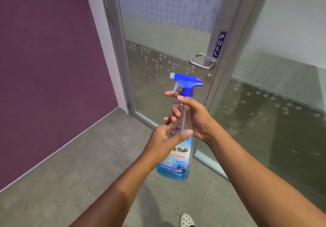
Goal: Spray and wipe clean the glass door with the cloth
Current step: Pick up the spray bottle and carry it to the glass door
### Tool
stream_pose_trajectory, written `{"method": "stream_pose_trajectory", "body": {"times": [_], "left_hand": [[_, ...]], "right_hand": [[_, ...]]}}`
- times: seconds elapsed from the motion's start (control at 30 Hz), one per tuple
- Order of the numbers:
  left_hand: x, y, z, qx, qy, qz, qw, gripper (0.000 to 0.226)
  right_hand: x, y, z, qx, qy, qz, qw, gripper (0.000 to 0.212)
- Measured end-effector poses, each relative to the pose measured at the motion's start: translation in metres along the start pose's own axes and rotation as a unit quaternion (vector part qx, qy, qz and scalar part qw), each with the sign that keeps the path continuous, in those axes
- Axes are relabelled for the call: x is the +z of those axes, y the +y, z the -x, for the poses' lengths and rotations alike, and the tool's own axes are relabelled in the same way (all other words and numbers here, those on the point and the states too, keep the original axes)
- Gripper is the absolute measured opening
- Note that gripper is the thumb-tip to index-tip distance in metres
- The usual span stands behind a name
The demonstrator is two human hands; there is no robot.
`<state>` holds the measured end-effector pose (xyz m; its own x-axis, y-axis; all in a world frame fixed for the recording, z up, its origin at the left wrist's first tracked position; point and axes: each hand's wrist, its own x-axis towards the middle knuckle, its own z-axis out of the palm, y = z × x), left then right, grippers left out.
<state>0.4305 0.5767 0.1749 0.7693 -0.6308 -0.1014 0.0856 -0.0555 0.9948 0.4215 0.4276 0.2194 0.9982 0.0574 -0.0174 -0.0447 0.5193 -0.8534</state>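
Glass door (169,38) stands shut straight ahead in its metal frame, with a frosted dotted band across it, a lever handle (201,64) at its right edge and a "PULL" sign (219,44) above that. No droplets, streaks or wet patches show on the pane from here, so spraying looks not yet begun. Both hands hold the glass cleaner spray bottle (178,138) upright in front of the door, well short of it. The left hand (165,141) wraps the clear middle of the bottle, thumb across the front. The right hand (195,115) closes around the neck just below the blue trigger head (187,81), forefinger lying near the white trigger but not clearly pulling it. The nozzle points left rather than at the pane. Blue liquid fills only the lower part. No cloth is in view, so wiping is also left to do: essentially the whole job remains.
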Motion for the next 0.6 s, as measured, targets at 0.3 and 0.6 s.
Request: {"method": "stream_pose_trajectory", "body": {"times": [0.3,0.6], "left_hand": [[-0.062,0.021,-0.083,0.052,0.017,-0.022,0.998,0.035],[-0.106,0.085,-0.242,0.119,-0.008,-0.061,0.991,0.018]], "right_hand": [[-0.008,-0.022,-0.106,-0.012,-0.077,-0.006,0.997,0.038],[-0.048,-0.107,-0.245,-0.067,-0.122,0.013,0.990,0.043]]}}
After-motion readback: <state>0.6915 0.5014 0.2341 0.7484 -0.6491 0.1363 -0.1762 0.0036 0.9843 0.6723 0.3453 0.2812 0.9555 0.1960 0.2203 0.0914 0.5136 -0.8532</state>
